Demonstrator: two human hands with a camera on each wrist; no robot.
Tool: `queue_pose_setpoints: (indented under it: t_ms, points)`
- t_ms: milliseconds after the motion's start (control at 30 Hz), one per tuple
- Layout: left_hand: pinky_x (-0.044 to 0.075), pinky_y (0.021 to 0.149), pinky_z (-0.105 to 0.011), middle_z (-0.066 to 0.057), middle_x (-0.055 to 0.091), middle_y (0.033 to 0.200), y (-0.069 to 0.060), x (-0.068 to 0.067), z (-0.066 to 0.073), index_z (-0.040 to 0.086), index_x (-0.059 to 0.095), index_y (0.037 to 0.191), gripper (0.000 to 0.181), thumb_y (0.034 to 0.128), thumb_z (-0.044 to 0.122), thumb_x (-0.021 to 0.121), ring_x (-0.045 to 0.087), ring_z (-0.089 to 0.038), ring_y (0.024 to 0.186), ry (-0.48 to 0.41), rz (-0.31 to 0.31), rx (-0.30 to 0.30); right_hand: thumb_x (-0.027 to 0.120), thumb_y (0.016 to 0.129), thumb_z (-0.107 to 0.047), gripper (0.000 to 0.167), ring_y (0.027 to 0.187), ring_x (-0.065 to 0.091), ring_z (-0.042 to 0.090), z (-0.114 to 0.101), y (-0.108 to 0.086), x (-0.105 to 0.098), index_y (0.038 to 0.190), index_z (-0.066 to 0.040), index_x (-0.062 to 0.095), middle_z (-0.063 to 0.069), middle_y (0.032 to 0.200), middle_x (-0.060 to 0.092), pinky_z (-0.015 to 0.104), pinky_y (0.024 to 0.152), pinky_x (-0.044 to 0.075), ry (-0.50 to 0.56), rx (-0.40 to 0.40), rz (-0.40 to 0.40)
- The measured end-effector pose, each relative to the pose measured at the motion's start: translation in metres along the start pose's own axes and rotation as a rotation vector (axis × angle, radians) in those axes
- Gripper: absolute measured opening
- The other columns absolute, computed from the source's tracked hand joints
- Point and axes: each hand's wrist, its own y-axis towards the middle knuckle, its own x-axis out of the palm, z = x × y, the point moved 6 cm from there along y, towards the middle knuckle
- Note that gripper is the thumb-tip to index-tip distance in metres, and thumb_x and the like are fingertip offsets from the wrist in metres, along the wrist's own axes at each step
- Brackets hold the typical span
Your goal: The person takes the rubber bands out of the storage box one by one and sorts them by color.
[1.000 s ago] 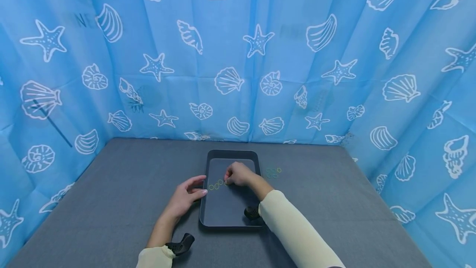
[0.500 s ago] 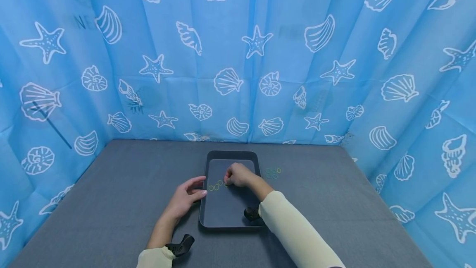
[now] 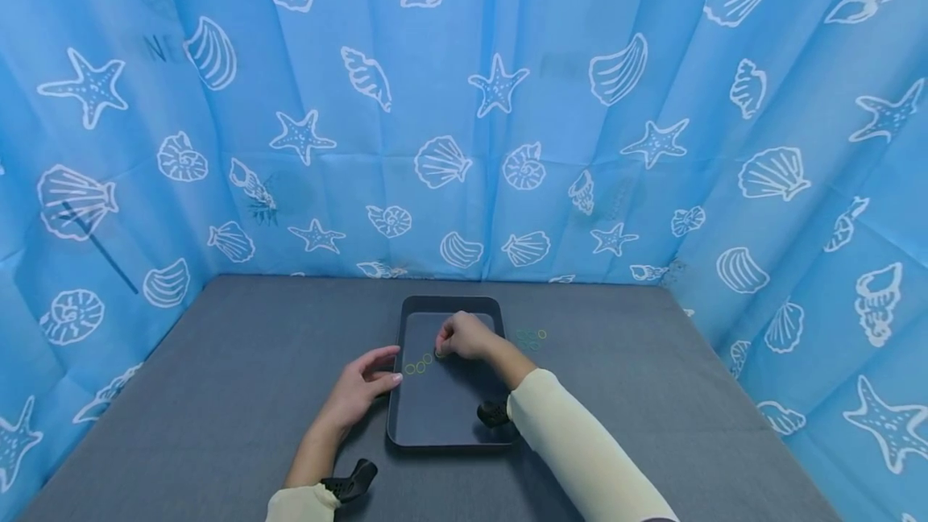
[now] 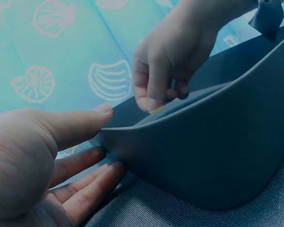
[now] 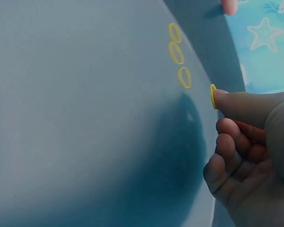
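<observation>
A dark grey tray (image 3: 435, 425) lies on the table, with three small yellow rings (image 3: 420, 366) in a slanting row near its left wall. Over the tray, my right hand (image 3: 467, 337) pinches another yellow ring (image 5: 213, 97) between thumb and forefinger, just past the end of that row. In the right wrist view this ring stands edge-on, partly covered by the thumb. My left hand (image 3: 360, 381) is at the tray's left side. Its fairly straight thumb (image 4: 80, 125) reaches the rim, and the other fingertips are by the outer wall.
Several small green rings (image 3: 532, 345) and a yellow ring (image 3: 542, 334) lie on the grey tabletop (image 3: 616, 393) right of the tray. A blue shell-patterned curtain (image 3: 464, 103) hangs behind and around the table. Black wrist devices (image 3: 351, 482) sit on both wrists.
My right hand has risen slightly with the yellow ring still pinched. The left hand keeps its place at the tray. The head view has tilted up a little.
</observation>
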Motion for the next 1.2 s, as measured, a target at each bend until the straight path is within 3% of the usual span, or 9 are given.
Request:
queue_pose_setpoints:
  t_ms: [567, 1000, 1200]
  points:
    - [0.052, 0.089, -0.044, -0.016, 0.056, 0.132, -0.001, -0.001, 0.001, 0.009, 0.058, 0.134, 0.045, 0.0903, 0.008, 0.069, 0.064, -0.025, 0.101, 0.011, 0.014, -0.011, 0.068, 0.091, -0.009, 0.009, 0.071, 0.054, 0.014, -0.016, -0.008, -0.037, 0.082, -0.009, 0.069, -0.003, 0.079, 0.064, 0.029, 0.063, 0.045, 0.060, -0.036, 0.079]
    - [0.052, 0.088, -0.044, -0.017, 0.057, 0.131, -0.001, 0.001, 0.001, 0.008, 0.058, 0.134, 0.045, 0.0903, 0.007, 0.069, 0.064, -0.025, 0.101, 0.019, 0.011, -0.001, 0.070, 0.089, -0.007, 0.007, 0.069, 0.053, 0.015, 0.000, -0.017, -0.058, 0.083, -0.006, 0.068, 0.000, 0.077, 0.061, 0.028, 0.063, 0.045, 0.098, -0.027, 0.223]
    - [0.052, 0.088, -0.044, -0.017, 0.056, 0.131, -0.002, 0.002, 0.001, 0.009, 0.058, 0.133, 0.044, 0.0903, 0.007, 0.069, 0.063, -0.025, 0.101, 0.028, 0.014, -0.011, 0.069, 0.090, -0.007, 0.008, 0.068, 0.052, 0.016, 0.014, -0.023, -0.065, 0.083, -0.007, 0.068, 0.001, 0.077, 0.061, 0.029, 0.061, 0.044, 0.133, 0.023, 0.294]
